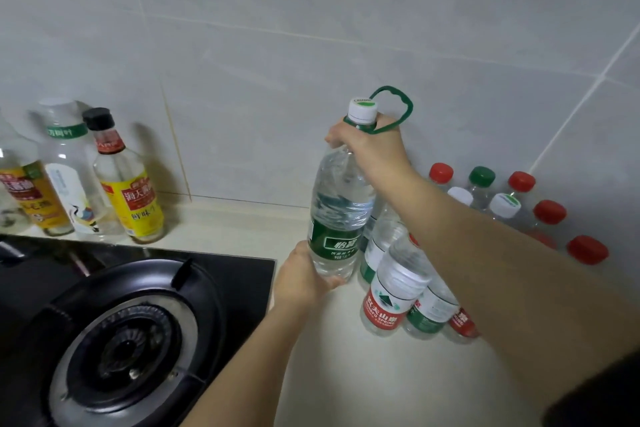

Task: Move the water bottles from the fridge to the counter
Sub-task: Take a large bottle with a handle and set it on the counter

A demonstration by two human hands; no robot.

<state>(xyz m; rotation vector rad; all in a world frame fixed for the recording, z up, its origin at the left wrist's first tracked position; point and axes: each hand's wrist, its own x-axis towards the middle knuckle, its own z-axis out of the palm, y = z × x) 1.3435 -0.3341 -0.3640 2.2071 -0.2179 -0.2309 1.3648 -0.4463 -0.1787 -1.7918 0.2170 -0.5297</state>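
A large clear water bottle [341, 204] with a green label, white cap and green carry loop stands upright at the counter [346, 374] beside the stove. My right hand [369, 142] grips its neck just under the cap. My left hand [304, 279] cups its base from the left. Several smaller water bottles [391, 291] with red-and-white or green labels stand packed together right of it, their red, green and white caps reaching into the wall corner; my right forearm hides part of them.
A black gas stove [131, 329] with a round burner fills the lower left. Three condiment bottles [128, 180] stand against the tiled wall behind it. The pale counter continues toward me below the bottle group.
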